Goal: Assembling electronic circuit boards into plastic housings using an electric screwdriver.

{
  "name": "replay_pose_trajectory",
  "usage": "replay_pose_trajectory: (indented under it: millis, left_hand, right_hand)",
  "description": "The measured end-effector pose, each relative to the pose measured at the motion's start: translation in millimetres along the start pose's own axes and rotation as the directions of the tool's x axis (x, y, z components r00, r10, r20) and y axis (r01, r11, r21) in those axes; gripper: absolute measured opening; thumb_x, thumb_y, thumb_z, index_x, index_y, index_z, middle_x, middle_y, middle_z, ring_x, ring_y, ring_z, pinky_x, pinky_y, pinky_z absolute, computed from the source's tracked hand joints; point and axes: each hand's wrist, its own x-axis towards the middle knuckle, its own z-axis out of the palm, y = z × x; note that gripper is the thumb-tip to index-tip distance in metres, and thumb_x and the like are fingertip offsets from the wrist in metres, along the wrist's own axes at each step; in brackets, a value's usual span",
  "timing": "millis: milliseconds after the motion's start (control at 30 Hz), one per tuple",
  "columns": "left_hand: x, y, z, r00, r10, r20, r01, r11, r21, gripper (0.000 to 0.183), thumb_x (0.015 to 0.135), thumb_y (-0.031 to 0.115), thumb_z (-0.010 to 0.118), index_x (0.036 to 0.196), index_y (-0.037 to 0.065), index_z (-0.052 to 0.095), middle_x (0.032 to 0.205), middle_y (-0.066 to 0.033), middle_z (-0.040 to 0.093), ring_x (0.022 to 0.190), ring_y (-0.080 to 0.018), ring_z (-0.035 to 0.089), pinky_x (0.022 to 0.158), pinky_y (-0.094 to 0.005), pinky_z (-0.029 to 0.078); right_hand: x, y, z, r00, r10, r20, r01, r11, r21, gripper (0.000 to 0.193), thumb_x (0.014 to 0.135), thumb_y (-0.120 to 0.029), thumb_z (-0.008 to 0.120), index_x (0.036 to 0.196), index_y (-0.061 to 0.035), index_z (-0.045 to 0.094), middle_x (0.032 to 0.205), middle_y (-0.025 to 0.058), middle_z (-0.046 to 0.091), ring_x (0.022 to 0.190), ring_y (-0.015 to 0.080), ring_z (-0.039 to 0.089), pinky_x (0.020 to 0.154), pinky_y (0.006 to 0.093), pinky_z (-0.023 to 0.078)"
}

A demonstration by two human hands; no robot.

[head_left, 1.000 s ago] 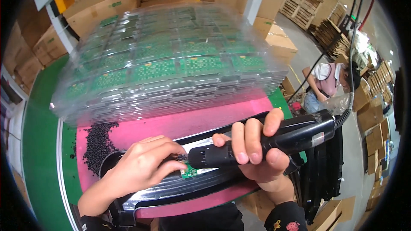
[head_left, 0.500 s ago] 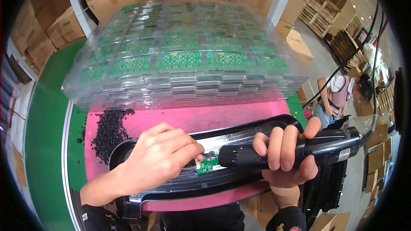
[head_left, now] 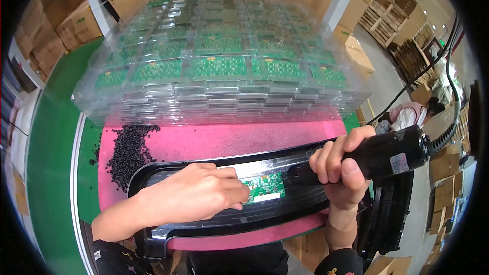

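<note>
Warehouse floor: brown cartons stacked far and left, wooden pallets far right, a seated person at the right edge. The counter (head_left: 56, 137) is green, with a pink mat (head_left: 219, 140) laid over it.

On the far half of the mat stands a tall stack of clear plastic trays (head_left: 219, 91), each pocket holding a green board. A loose pile of small black screws (head_left: 127, 150) lies on the mat's left part, just beyond the near workpiece.

Workpiece: a long, curved black plastic housing (head_left: 204, 221) lying left to right along the near edge. A small green circuit board (head_left: 265, 187) sits in its recess, about mid-length.

Left hand (head_left: 196, 193): curled over the housing, fingertips pinched together at the board's left edge. Whether a screw is between them cannot be told.

Right hand (head_left: 338, 173): wrapped fully around a black electric screwdriver (head_left: 379, 155), which lies nearly level and points left toward the board; its coiled cable (head_left: 448, 132) runs off to the right. The bit tip is hidden behind the fingers.

Judgement, seating and fastening the board: the left fingers should hold the board flat and square in the recess and stay clear of the bit. The driver looks too flat; it should stand upright over the hole before it is triggered, or the screw may cross-thread or slip and scar the board.
</note>
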Motion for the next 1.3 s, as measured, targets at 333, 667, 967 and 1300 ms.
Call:
replay_pose_trajectory:
  millis: [333,667,967,1300]
  left_hand:
    - [-3,-2,11,0.997,-0.060,0.044,0.063,0.995,-0.075,0.014,0.088,0.014,0.064,0.088,0.001,0.060,0.084,-0.0109,0.066,0.084,-0.0297,0.065,0.069,-0.0424,0.054]
    - [-5,3,-3,0.931,-0.259,0.257,0.280,0.959,-0.047,0.036,0.088,0.015,0.067,0.122,0.006,0.065,0.106,-0.0098,0.072,0.093,-0.0287,0.070,0.073,-0.0401,0.058]
    - [-9,1,2,0.917,-0.284,0.279,0.309,0.950,-0.050,0.038,0.089,0.018,0.066,0.126,0.008,0.064,0.108,-0.0094,0.072,0.094,-0.0294,0.069,0.071,-0.0411,0.057]
    - [-11,-2,7,0.972,-0.199,0.129,0.218,0.964,-0.155,0.009,0.091,0.008,0.060,0.096,0.002,0.056,0.079,-0.0177,0.065,0.080,-0.0387,0.066,0.061,-0.0498,0.050]
  right_hand:
    - [0,12,-4,0.998,0.055,0.021,-0.054,0.997,-0.062,0.031,0.084,0.004,0.062,0.107,-0.0032,0.043,0.068,0.0053,0.052,0.056,0.0142,0.050,0.055,0.0306,0.046]
    - [2,19,2,0.986,0.165,-0.014,-0.165,0.977,-0.136,0.032,0.080,0.007,0.066,0.105,-0.0016,0.048,0.075,0.0066,0.059,0.068,0.0128,0.060,0.063,0.0275,0.051]
    - [3,25,5,0.983,0.183,-0.024,-0.184,0.961,-0.205,0.032,0.078,0.004,0.071,0.105,-0.0008,0.055,0.077,0.0058,0.062,0.069,0.0104,0.060,0.064,0.0247,0.050]
    - [10,24,-6,0.966,0.220,0.136,-0.212,0.975,-0.069,0.031,0.080,0.000,0.071,0.105,-0.0005,0.054,0.076,0.0060,0.061,0.068,0.0109,0.060,0.063,0.0258,0.049]
